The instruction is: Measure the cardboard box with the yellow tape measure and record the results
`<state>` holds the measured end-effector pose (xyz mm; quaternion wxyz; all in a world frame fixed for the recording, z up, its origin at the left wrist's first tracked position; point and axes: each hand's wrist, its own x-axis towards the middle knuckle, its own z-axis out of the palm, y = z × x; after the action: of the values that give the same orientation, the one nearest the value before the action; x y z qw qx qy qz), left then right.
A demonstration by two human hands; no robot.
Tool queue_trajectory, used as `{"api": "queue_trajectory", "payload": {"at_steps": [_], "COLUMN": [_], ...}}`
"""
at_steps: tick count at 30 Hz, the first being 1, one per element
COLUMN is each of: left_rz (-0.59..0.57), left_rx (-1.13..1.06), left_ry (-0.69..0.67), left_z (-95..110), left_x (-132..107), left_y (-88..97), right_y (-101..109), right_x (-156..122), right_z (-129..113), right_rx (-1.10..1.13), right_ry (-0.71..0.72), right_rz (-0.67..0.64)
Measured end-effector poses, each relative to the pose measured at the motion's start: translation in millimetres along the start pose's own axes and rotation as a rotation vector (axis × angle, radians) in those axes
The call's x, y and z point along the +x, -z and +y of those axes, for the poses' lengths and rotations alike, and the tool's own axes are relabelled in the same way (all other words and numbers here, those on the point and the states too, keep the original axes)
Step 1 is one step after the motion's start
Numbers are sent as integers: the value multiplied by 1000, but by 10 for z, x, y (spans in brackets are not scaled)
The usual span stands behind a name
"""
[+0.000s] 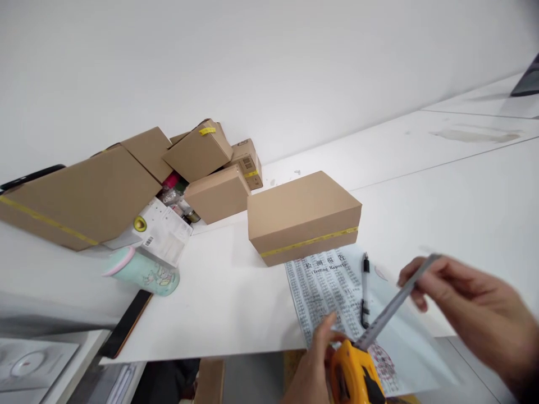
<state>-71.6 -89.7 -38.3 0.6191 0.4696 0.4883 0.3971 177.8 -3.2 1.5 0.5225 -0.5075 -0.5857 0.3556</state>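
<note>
My left hand (314, 365) is wrapped round a yellow and black tape measure (353, 373) at the table's front edge. Between my hands runs a stretch of its metal blade (391, 308), pulled out and slanting up to the right. The fingers of my right hand (467, 297) pinch the blade near its end. Under the tape lie printed sheets (324, 292) headed "Testing Report", partly covered by a clear folder. A black and clear pen (365, 292) rests on the sheets. Just behind them sits a closed cardboard box (305, 213) with a yellow strip along its front side.
Several cardboard boxes (223, 193) are stacked against the wall, with a large one (96, 191) at the left. A mint tumbler (147, 272), a white package (162, 230) and a dark flat object (126, 325) stand or lie near the left edge. A drawer unit (42, 365) is below.
</note>
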Motion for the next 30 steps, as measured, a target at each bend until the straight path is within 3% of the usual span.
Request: {"api": "queue_trajectory", "payload": {"at_steps": [2,5,9,13,17,20,24,27,28,30], "left_rz": [-32,-10,132,244,200,168,173,191,133,-96], "left_rx": [18,94,306,675,951,1113,1292,1327,1311,1267], "left_ry": [-26,-80,-157,-273,-421,-451,-441,-524,-547,-550], "left_z": [45,146,257,345,406,431,417,330,291,220], "left_x": [41,85,200,460,773,965,1058,918,835,651], "left_y": [-23,-47,11,116,176,220,238,126,65,-70], "right_y": [-169,-359,-257,-173,-355,-411,-231,-9,57,149], "right_x": [-196,-359,-262,15,189,218,199,140,112,57], "right_z": [31,49,187,370,480,540,588,575,561,524], "right_rx": [87,105,-59,-494,-863,-915,-668,-187,-21,202], "right_ry": [-66,-104,-147,-140,-70,7,-66,-215,-241,-257], "right_rz": [-180,-325,-268,-107,-179,-267,-277,-218,-202,-168]}}
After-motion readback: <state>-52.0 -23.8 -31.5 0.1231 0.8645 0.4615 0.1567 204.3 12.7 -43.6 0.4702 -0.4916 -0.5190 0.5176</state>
